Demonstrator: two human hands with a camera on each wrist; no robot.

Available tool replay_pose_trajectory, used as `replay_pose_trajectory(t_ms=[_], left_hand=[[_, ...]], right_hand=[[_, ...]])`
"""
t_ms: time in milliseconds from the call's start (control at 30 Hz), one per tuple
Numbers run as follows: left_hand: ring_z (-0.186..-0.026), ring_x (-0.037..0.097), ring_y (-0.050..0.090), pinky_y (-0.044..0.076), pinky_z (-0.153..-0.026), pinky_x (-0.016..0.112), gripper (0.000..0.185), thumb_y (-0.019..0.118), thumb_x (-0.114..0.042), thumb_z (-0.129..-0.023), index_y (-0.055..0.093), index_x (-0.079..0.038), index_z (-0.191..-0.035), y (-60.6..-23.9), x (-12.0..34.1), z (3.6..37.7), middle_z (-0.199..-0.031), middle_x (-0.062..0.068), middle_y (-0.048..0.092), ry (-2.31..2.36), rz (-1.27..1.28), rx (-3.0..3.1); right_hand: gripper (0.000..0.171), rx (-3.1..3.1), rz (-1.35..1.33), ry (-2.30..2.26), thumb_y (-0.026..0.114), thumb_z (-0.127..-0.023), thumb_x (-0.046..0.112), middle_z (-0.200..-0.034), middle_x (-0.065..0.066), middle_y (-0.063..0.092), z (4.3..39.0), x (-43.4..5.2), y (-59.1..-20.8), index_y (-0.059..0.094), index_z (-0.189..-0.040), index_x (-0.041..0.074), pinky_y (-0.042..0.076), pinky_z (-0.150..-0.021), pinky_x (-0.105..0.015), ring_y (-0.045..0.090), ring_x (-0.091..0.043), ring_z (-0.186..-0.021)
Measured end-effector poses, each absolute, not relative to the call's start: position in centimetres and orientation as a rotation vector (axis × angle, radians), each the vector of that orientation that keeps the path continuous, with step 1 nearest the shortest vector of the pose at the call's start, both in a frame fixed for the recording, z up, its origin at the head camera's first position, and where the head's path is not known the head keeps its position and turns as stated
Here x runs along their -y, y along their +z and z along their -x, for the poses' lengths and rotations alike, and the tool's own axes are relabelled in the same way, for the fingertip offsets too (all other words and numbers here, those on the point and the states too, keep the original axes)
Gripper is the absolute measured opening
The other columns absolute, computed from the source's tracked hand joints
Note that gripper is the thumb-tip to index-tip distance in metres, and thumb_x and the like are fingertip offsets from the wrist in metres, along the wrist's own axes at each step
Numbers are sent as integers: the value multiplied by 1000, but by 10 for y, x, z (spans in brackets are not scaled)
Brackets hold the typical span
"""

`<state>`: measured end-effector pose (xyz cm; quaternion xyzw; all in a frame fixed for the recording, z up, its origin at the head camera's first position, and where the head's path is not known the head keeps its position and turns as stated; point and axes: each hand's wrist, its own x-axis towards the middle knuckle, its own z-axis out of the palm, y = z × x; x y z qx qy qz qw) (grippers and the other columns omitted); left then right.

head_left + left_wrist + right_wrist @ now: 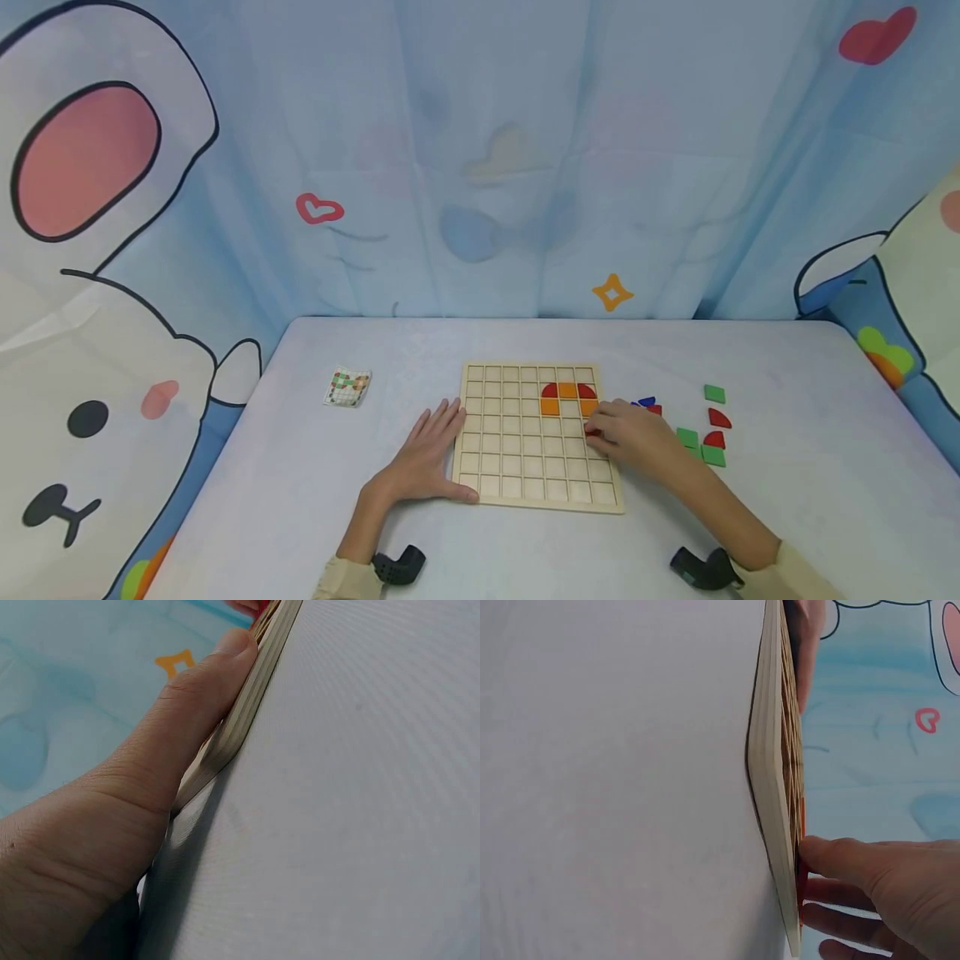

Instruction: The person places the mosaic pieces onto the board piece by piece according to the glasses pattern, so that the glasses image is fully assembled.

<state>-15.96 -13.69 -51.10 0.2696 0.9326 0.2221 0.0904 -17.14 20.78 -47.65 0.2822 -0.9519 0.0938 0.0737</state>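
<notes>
Far left of centre in the head view, a small pattern card [347, 387] lies flat on the table [300, 500], well apart from everything else. Next, your left hand [426, 454] lies flat with fingers straight, holding nothing, pressed against the left edge of the wooden grid board [517, 467]; the left wrist view shows the thumb [202, 697] laid along that board edge. The board sits mid-frame, lower centre, with red and orange pieces [567, 397] already seated in its upper right cells. Your right hand [630, 435] is over the board's right edge, fingers curled, pinching a small red piece [592, 430] at the right-hand cells, mostly hidden by fingers. Right of the board, loose pieces on the table: a blue piece [646, 402], green squares [714, 393], red quarter-round pieces [718, 418]. Cartoon curtain [480, 167] fills the upper frame.
</notes>
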Motion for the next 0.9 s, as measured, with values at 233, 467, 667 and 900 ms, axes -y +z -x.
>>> replay_pose_trajectory(t_ms=[233, 467, 667, 900], left_hand=[[-154, 27, 1, 6, -124, 52, 123, 74, -66, -68, 11, -7, -157, -511, 136, 160, -166, 9, 4, 660, -809, -2770], [-154, 28, 3, 6, -124, 53, 123, 74, -65, -68, 13, -6, -156, -510, 136, 159, -165, 11, 6, 672, -809, -2772], [-154, 26, 1, 5, -124, 51, 123, 74, -66, -68, 12, -6, -156, -510, 136, 159, -165, 9, 5, 649, -793, -2778], [-154, 27, 2, 5, -124, 52, 123, 74, -65, -68, 13, -6, -156, -510, 136, 159, -165, 10, 5, 658, -804, -2777]], right_hand=[[10, 2922, -819, 361, 78, -82, 18, -81, 4, 56, 168, -204, -471, 77, -90, 12, 49, -61, -17, 48, -7, -73], [13, 2950, -835, 398, 76, -82, 12, -82, 4, 60, 173, -203, -472, 77, -95, 8, 54, -66, -21, 53, -7, -74], [14, 2991, -834, 406, 75, -82, 9, -86, 2, 63, 178, -201, -472, 76, -96, 7, 58, -72, -28, 58, -11, -79], [16, 2978, -847, 390, 75, -82, 8, -93, -1, 66, 178, -205, -467, 76, -98, 8, 59, -76, -32, 61, -15, -85]])
